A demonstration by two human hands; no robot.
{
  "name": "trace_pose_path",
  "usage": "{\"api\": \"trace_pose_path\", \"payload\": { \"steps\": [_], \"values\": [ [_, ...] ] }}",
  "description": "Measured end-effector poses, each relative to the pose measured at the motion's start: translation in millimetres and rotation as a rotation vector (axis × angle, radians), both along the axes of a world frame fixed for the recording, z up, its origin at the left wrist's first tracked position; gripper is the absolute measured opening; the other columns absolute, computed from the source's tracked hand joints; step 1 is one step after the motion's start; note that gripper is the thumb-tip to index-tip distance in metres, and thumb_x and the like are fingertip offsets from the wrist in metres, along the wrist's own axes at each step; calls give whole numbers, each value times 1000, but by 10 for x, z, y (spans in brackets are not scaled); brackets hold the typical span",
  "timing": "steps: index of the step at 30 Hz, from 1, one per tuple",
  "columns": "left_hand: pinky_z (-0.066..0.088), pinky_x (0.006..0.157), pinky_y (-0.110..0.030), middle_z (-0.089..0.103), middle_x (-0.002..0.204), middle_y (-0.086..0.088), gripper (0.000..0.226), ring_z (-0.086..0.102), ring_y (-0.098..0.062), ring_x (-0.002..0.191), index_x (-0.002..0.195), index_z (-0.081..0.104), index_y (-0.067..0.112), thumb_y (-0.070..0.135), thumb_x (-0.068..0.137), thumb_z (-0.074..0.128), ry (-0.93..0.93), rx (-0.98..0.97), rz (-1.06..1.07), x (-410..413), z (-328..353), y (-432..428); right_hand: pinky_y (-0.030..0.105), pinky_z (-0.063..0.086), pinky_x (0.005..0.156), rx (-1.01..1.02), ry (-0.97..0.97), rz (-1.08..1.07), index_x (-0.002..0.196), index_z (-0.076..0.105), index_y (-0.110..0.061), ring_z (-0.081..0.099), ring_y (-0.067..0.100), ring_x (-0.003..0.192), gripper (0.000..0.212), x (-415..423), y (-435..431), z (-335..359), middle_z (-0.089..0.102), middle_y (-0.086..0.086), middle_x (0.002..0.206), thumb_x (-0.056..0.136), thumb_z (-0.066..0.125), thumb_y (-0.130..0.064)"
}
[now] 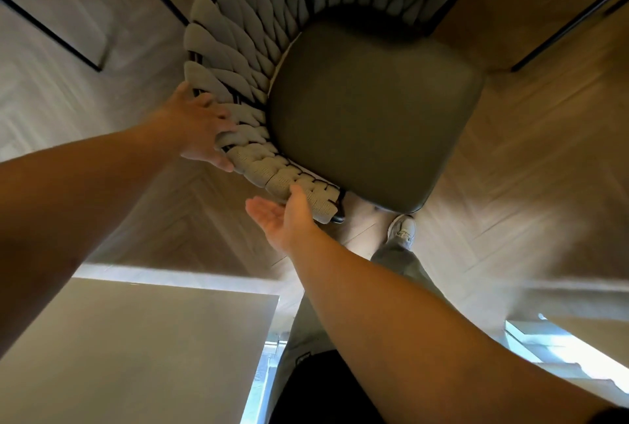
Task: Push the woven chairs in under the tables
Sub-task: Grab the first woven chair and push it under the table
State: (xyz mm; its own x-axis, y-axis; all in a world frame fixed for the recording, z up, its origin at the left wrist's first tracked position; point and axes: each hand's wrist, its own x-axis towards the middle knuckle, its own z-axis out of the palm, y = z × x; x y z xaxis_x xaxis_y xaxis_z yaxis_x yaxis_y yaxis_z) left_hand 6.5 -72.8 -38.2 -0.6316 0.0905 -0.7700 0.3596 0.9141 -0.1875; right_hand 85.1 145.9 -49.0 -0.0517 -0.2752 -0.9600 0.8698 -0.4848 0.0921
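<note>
The chair with a thick grey-beige woven rope back (pixel 238 49) and a black metal frame stands on the brown herringbone wooden floor (pixel 527 168), in the middle of the view. Its dark olive padded seat (pixel 374 117) is fully in sight and no table covers it. The curved back is on the left and far side of the seat.

The left hand (pixel 199 127) is on the left rim of the woven back. Its fingers are curled around the rope strands there, so it grasps the chair. The right hand (pixel 284 219) is released, with the palm turned up and the fingers relaxed. Its fingertips touch the near end of the woven back, just beside the near corner of the seat.

1 pale grey square tabletop (pixel 136 355) is near on the left, under the left forearm and apart from the chair. 1 more pale tabletop with a black edge (pixel 58 12) is far on the left. A thin black metal leg (pixel 565 24) stands far on the right. Near the seat's front edge, a light grey shoe (pixel 403 229) and a grey trouser leg (pixel 398 260) of the person are seen. The picture is a little blurred.
</note>
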Motion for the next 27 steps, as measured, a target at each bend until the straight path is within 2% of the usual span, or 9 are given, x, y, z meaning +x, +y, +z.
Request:
{"api": "trace_pose_path", "payload": {
  "steps": [2, 5, 9, 13, 15, 17, 19, 23, 27],
  "values": [
    [13, 116, -59, 27, 161, 14, 110, 15, -23, 150, 150, 28, 47, 102, 54, 18, 38, 12, 12, 36, -31, -26, 41, 59, 85, 28, 9, -49, 138, 44, 2, 69, 36, 100, 55, -62, -94, -31, 63, 26, 115, 103, 44, -41],
    [29, 108, -52, 31, 156, 15, 110, 18, -21, 145, 147, 32, 45, 100, 53, 20, 89, 68, 72, 108, -107, -69, 39, 58, 89, 48, 23, -93, 130, 51, 2, 67, 34, 100, 46, -94, -133, -62, 64, 25, 112, 104, 45, -36],
    [33, 102, -50, 32, 155, 16, 105, 16, -20, 143, 146, 32, 45, 99, 56, 22, 125, 78, 79, 160, -179, -68, 43, 57, 96, 35, -14, -122, 99, 58, -1, 69, 35, 96, 28, -137, -55, -53, 68, 25, 98, 104, 48, -26],
    [33, 101, -52, 35, 154, 15, 104, 16, -21, 142, 144, 35, 44, 99, 57, 22, 168, 102, 106, 215, -250, 55, 43, 54, 100, 39, -23, -104, 123, 58, 2, 65, 37, 112, 32, -215, 96, -64, 66, 24, 100, 105, 46, -21],
    [34, 102, -53, 36, 154, 14, 104, 17, -22, 144, 145, 36, 43, 99, 59, 20, 179, 113, 124, 234, -265, 183, 43, 56, 95, 61, -22, -97, 127, 57, 2, 67, 37, 107, 34, -267, 210, -77, 66, 24, 97, 105, 46, -21],
    [31, 105, -55, 33, 157, 13, 103, 15, -25, 149, 148, 33, 42, 98, 62, 20, 183, 120, 142, 255, -276, 335, 43, 59, 87, 83, -28, -84, 127, 57, 1, 69, 36, 92, 34, -324, 350, -89, 67, 24, 97, 104, 47, -21],
    [29, 108, -55, 31, 159, 12, 102, 13, -28, 151, 149, 31, 42, 98, 64, 21, 200, 127, 160, 257, -265, 495, 43, 61, 82, 103, -24, -61, 126, 58, 2, 70, 36, 85, 33, -385, 493, -81, 69, 26, 99, 104, 47, -20],
    [32, 107, -53, 38, 155, 12, 99, 22, -29, 147, 146, 36, 41, 96, 66, 18, 232, 119, 163, 250, -213, 812, 43, 59, 80, 136, -8, -43, 126, 57, 3, 68, 39, 100, 30, -496, 758, -38, 67, 28, 115, 104, 46, -15],
    [32, 107, -53, 38, 154, 10, 97, 21, -30, 148, 146, 39, 40, 94, 68, 19, 218, 107, 204, 277, -177, 1048, 44, 59, 79, 156, -5, -10, 116, 55, 6, 68, 41, 100, 23, -593, 975, 23, 66, 29, 111, 102, 44, -8]
  ]
}}
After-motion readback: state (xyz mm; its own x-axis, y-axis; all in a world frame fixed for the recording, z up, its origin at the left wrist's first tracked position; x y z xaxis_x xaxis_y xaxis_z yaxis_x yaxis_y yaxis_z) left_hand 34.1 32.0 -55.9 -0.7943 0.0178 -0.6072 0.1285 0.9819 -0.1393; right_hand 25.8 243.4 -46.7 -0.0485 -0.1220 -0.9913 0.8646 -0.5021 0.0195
